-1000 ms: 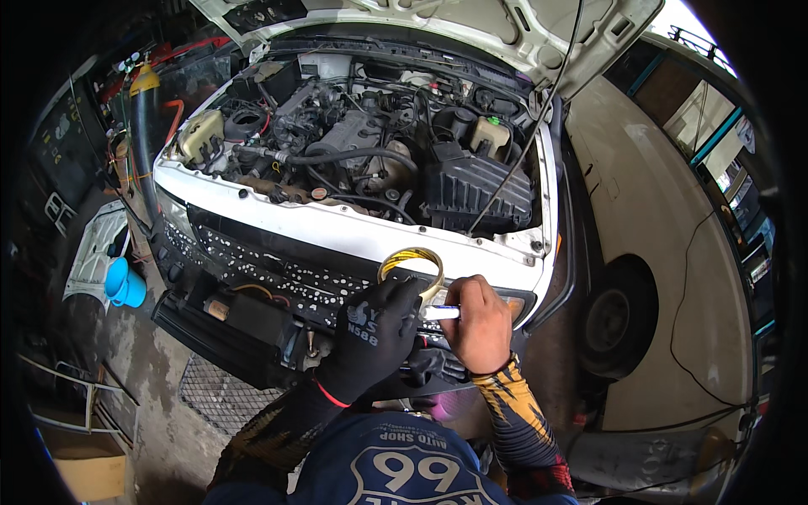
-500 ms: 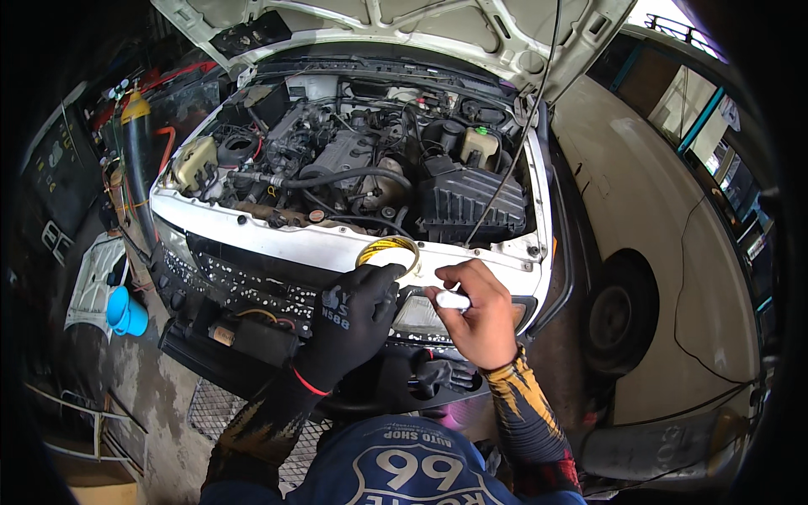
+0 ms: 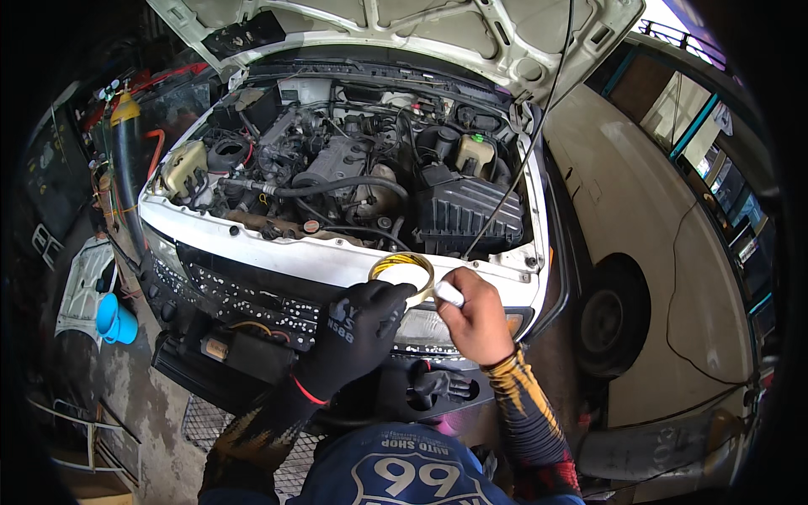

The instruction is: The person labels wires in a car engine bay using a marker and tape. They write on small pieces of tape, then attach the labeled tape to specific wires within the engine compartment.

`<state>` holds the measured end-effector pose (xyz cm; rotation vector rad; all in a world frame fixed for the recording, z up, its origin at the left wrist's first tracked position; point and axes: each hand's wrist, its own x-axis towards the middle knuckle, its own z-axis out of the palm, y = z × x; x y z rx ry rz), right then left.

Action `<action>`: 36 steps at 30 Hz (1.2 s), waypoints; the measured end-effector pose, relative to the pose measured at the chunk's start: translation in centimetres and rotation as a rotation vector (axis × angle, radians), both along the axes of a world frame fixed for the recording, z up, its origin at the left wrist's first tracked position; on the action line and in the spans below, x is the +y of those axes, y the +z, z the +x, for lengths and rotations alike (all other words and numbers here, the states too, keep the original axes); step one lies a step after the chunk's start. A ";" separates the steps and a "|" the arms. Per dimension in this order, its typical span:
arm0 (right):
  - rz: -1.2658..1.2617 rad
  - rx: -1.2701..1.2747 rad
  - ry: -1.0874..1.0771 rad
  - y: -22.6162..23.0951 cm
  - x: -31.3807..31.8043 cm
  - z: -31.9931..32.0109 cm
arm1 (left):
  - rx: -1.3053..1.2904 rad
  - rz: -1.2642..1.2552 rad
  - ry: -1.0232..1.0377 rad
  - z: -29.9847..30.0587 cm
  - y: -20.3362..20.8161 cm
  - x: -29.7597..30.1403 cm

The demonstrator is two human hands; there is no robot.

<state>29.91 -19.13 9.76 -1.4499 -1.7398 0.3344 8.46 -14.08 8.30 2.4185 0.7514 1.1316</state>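
My left hand [image 3: 358, 332], in a black glove, is closed on a roll of tape [image 3: 396, 260] in front of the car's white front panel. The roll is pale outside, with yellow and black print inside its core. My right hand [image 3: 478, 318] is bare and curled around a small white cylinder [image 3: 449, 293] with a rounded end; its kind is unclear. The cylinder is close beside the roll's right edge; I cannot tell whether they touch. Below my hands, an empty black glove [image 3: 443, 383] lies on the dark bumper.
The hood [image 3: 471, 42] stands raised over the engine [image 3: 337, 160], with a thin prop rod [image 3: 539, 135] rising at the right. A headlight [image 3: 421, 328] is behind my hands. A blue bucket [image 3: 116, 320] stands at left, and a beige vehicle [image 3: 640, 202] is parked at right.
My right hand has moved left and closer to the tape roll, bringing the white cylinder to its edge. The roll has shifted slightly right and down in view.
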 end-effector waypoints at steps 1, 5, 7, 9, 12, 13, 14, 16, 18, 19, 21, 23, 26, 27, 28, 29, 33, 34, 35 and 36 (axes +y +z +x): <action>-0.059 0.043 -0.008 -0.1 0.0 0.3 | -0.012 -0.009 -0.017 -0.1 -0.1 0.4; -0.251 0.684 0.094 0.7 0.1 0.9 | -0.111 -0.358 -0.143 -1.5 -0.6 2.0; -0.351 0.645 0.125 2.0 0.0 1.3 | -0.188 -0.794 -0.228 -2.3 -1.2 3.2; -0.410 0.700 0.163 3.6 -0.1 1.6 | -0.314 -0.981 -0.326 -3.5 -2.1 4.6; -0.214 0.538 0.275 5.9 0.6 1.8 | -0.333 -0.757 -0.381 -4.1 -4.1 5.8; -0.195 0.363 0.301 6.8 0.8 2.1 | -0.357 -0.623 -0.461 -4.1 -4.7 6.1; -0.127 0.226 0.374 7.4 1.5 2.1 | -0.403 -0.584 -0.506 -4.1 -5.3 6.1; -0.087 0.080 0.511 8.0 2.8 1.8 | -0.395 -0.771 -0.510 -4.0 -6.1 6.1; -0.120 0.059 0.629 8.0 4.2 1.3 | -0.560 -1.046 -0.647 -4.0 -6.3 5.9; -0.117 0.034 0.662 7.8 4.7 1.1 | -0.666 -1.329 -0.721 -4.0 -6.3 5.6; -0.110 -0.015 0.737 7.3 5.5 0.6 | -0.325 -0.674 -0.585 -4.2 -6.0 5.4; -0.155 0.004 0.751 6.9 6.1 0.3 | -0.268 -0.783 -0.575 -4.4 -5.9 5.1; -0.215 0.038 0.740 6.4 6.3 0.3 | -0.318 -0.856 -0.566 -4.3 -6.3 4.7; -0.225 0.051 0.744 6.3 6.3 0.3 | -0.324 -0.866 -0.566 -4.0 -6.6 4.6; -0.242 0.067 0.741 6.1 6.3 0.2 | -0.316 -0.943 -0.586 -3.9 -6.9 4.7; -0.260 0.091 0.754 6.0 6.3 0.2 | -0.328 -0.867 -0.612 -3.7 -7.2 4.6; -0.236 0.062 0.783 5.7 6.3 -0.1 | -0.308 -0.606 -0.669 -3.1 -8.0 4.8; -0.255 0.031 0.777 5.8 6.1 -0.1 | -0.272 -0.536 -0.653 -3.0 -8.1 4.8; -0.282 0.035 0.768 5.8 6.0 -0.2 | -0.271 -0.589 -0.669 -3.0 -8.2 4.8; -0.300 0.049 0.764 6.0 5.9 -0.1 | -0.265 -0.640 -0.669 -3.0 -8.3 4.8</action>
